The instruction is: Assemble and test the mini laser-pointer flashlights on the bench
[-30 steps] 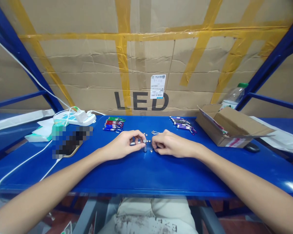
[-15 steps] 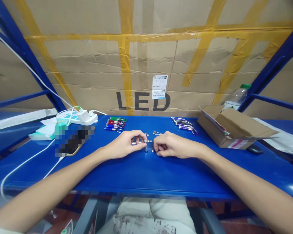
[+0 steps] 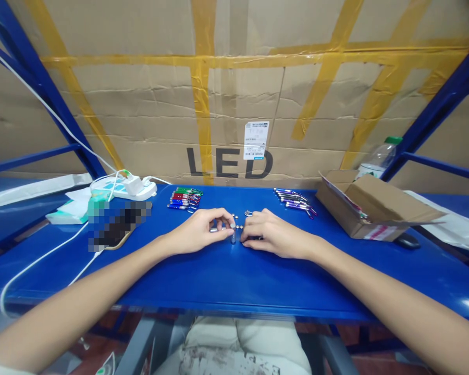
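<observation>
Thumb and forefinger of your left hand [image 3: 198, 232], center of the frame, pinch the top of a small upright silver metal cylinder [image 3: 233, 239]. Sideways silver metal tube [image 3: 214, 229] shows under the same hand; can't tell if it's gripped. Your right hand [image 3: 272, 234], just right of center, has curled fingers, tips down near the glossy blue tabletop [image 3: 234, 281]; can't tell what they pinch, if anything. Tiny round silver discs [image 3: 238, 226] lie between your two hands, silver metal clip [image 3: 248, 213] just beyond your right knuckles. Green, red and blue metallic tubes with clips [image 3: 184, 198] lined up left of center, purple metallic tubes with clips [image 3: 295, 201] right of center. Open brown cardboard box [image 3: 369, 208] at the frame's right.
</observation>
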Motion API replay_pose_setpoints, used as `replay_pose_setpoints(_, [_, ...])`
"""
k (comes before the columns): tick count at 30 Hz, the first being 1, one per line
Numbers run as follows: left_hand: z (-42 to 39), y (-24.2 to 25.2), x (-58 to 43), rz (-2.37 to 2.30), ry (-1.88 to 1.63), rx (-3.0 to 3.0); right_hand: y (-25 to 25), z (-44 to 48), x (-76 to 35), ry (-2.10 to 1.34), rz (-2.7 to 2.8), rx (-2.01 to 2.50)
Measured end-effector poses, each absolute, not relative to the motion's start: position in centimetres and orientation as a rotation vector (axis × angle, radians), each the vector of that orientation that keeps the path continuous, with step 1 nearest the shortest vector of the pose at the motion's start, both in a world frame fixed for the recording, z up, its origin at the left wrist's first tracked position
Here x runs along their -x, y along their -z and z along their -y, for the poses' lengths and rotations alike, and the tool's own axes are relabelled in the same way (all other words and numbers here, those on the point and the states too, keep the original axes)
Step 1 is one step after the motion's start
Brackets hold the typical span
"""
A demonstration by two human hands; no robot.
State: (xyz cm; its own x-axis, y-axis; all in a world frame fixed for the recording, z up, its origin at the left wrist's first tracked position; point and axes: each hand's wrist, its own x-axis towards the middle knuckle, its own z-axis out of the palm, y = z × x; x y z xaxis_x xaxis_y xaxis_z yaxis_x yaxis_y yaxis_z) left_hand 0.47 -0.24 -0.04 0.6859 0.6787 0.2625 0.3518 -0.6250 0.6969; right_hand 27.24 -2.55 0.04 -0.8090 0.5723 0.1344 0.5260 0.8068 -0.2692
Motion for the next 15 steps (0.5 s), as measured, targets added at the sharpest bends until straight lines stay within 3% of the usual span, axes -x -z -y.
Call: replay_pose_setpoints(15, [0.14,0.11,-0.45,-0.794,-0.687,-2.272,-0.24,2.5,-27.33,-0.448,2.726,0.874])
